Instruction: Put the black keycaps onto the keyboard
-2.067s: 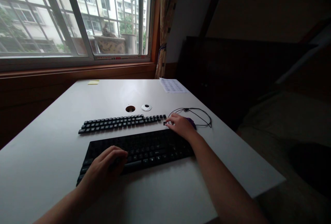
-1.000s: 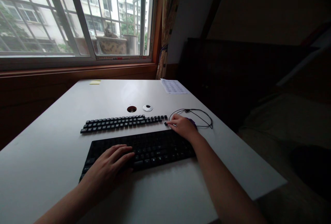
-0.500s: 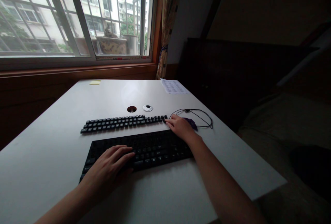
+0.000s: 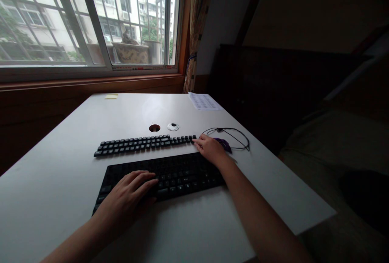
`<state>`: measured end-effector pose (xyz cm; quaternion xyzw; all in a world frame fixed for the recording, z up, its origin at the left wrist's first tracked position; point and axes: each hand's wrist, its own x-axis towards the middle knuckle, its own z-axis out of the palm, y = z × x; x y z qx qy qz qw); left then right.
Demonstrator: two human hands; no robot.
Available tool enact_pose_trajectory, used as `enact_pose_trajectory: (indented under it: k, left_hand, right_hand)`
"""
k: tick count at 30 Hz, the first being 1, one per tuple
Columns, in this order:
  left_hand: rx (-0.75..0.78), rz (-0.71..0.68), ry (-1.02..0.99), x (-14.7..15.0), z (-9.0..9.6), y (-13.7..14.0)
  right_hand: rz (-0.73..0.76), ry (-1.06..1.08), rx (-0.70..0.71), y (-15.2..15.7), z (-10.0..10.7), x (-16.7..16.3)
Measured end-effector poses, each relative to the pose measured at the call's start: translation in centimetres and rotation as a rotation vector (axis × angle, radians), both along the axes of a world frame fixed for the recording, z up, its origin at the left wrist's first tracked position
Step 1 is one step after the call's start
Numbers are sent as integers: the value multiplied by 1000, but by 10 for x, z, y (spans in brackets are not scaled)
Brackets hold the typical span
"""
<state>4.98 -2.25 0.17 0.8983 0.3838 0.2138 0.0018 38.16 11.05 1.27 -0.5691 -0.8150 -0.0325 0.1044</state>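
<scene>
A black keyboard point(image 4: 176, 174) lies slightly askew on the white table. Across its left half rests my left hand point(image 4: 130, 190), fingers stretched out and the thumb partly hidden below. Behind the keyboard, loose black keycaps point(image 4: 133, 144) stand in long rows, set close together. At the right end of these rows, my right hand point(image 4: 209, 147) has its thumb and forefinger pinched at a small dark keycap point(image 4: 193, 140); the fingers cover part of it. The right wrist passes over the keyboard's right end.
Just right of my right hand sits a purple mouse point(image 4: 224, 144) with its looped black cable point(image 4: 248, 143). A round hole point(image 4: 154, 128) and a white ring cover point(image 4: 173, 127) are farther back. Printed paper point(image 4: 205, 101) and yellow sticky notes point(image 4: 111, 97) lie along the table's far edge.
Almost nothing differs. My right hand has shifted very slightly left, still at the end of the keycap rows; my left hand keeps its place on the keyboard.
</scene>
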Motion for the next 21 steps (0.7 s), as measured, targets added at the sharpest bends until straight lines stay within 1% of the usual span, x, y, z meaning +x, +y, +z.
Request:
enact_pose_trajectory:
  k: [4,13,21]
  left_hand:
    - [4,-6,2,1,1,0]
    - [1,-3,21,-1,-3,1]
    - [6,-8,8,-1,-1,0]
  right_hand:
    - [-4,3,10,0,-1,0]
    - [11,26,28,2,-4,1]
    - [5,170,116,1,0,7]
